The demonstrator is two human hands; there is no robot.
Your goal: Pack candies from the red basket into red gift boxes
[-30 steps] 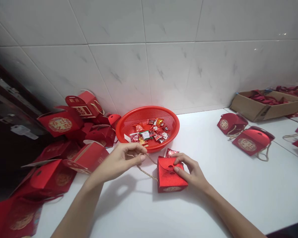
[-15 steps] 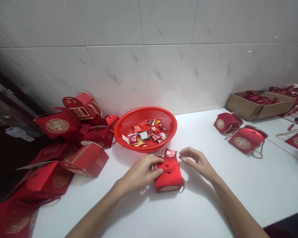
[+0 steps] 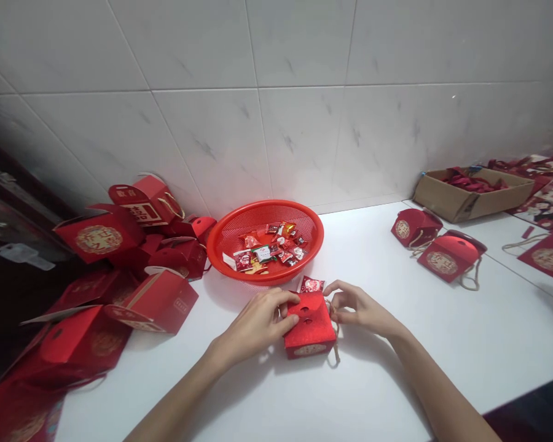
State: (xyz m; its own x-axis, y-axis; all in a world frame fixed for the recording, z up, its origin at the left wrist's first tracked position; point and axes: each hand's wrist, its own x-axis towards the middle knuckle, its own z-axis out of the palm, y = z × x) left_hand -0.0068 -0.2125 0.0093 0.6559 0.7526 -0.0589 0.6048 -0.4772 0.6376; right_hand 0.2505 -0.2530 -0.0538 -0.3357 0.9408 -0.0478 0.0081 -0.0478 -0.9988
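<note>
A small red candy box (image 3: 309, 331) with two slots in its top stands on the white table in front of me. My left hand (image 3: 267, 316) grips its left side, fingers on the top edge. At the box's right side my right hand (image 3: 357, 309) is closed, thumb and fingers pinching the twisted cord handle (image 3: 336, 351), whose loop hangs down beside the box. Just behind the box lies a red wrapped candy (image 3: 312, 284). Beyond it, a red plastic basket (image 3: 216, 236) holds several wrapped candies (image 3: 262, 253).
Several red boxes (image 3: 99, 239) are piled at the left. On the right are two closed red boxes with cord handles (image 3: 442, 261) and another at the edge (image 3: 550, 256). A cardboard box (image 3: 474, 199) of dark red ribbons stands by the tiled wall (image 3: 299, 135).
My right hand has moved left to the box's side and closed on the cord handle. The cord loop now hangs lower. My left hand keeps its hold; the view has shifted slightly.
</note>
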